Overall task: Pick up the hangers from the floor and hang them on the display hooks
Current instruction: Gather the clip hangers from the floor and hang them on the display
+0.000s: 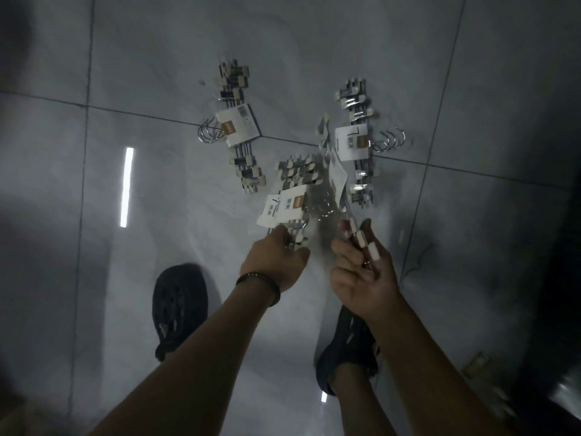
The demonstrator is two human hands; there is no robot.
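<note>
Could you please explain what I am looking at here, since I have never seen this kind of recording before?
There is no machine here. A person wears one camera on the head, so this single picture looks down past their own arms to a grey tiled floor. The dark shapes at the bottom are their shoes.

The small metal-and-white objects are bundles of clip hangers with wire hooks and paper labels. Two lie untouched on the floor: the far-left bundle and the far-right bundle.

The left hand, the one with the bracelet, grips the near end of the centre bundle. The right hand holds the blurred bundle by its clip end, apparently lifted off the floor. No display hooks are in view.
</note>
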